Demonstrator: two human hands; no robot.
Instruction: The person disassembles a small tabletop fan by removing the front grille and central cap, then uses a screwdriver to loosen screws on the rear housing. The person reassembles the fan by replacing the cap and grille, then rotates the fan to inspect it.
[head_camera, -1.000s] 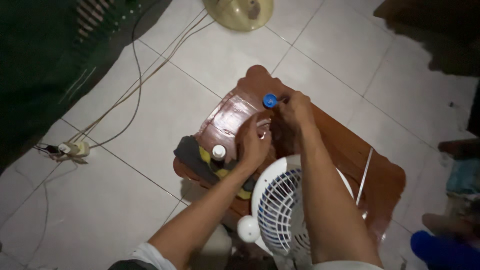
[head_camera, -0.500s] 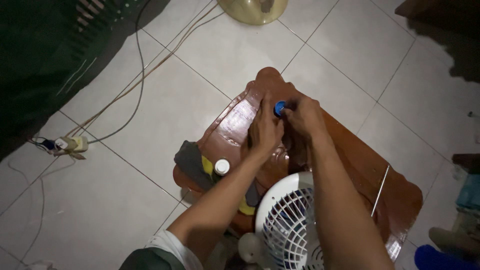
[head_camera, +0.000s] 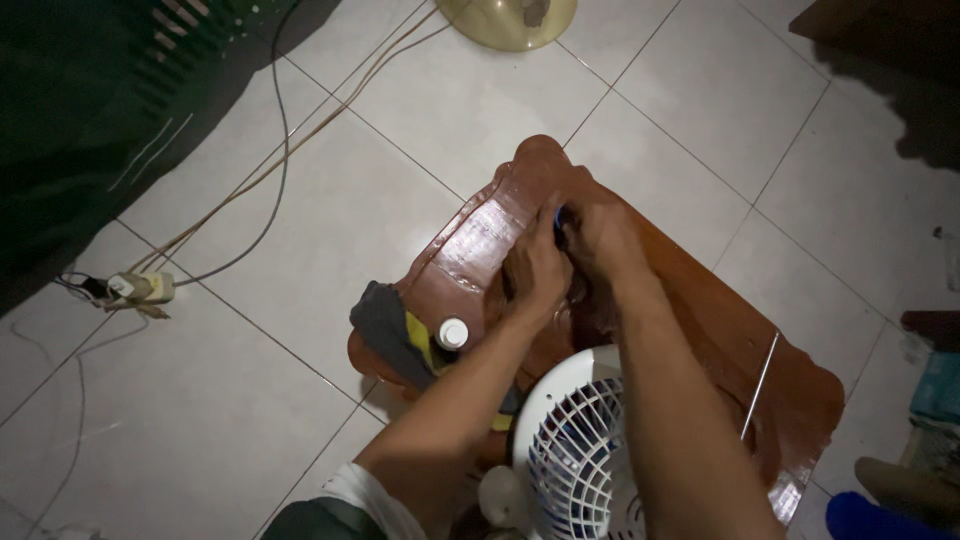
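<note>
Change: your hands sit closer together than half a second back, and the blue part shows less between them.
Left hand: your left hand (head_camera: 535, 275) curls shut around something small on the wooden table (head_camera: 700, 330); what lies under the palm is hidden.
Right hand: your right hand (head_camera: 600, 235) closes on the blue part (head_camera: 558, 215), only a sliver of it visible between your fingers.
Where it is: the blue part is at the far middle of the table top, touching both hands.
Handling: it looks small, light and hard, probably smooth plastic, so it could slip; pinch it by its sides with your fingertips and steady the base with the other hand.
Nearby: a white-capped bottle (head_camera: 452, 333) stands on a dark cloth (head_camera: 385, 330) at the table's left edge; the white fan (head_camera: 580, 450) stands just below your wrists; a thin metal rod (head_camera: 760, 385) lies to the right; a cable (head_camera: 280, 150) runs over the tiled floor (head_camera: 250, 330).
</note>
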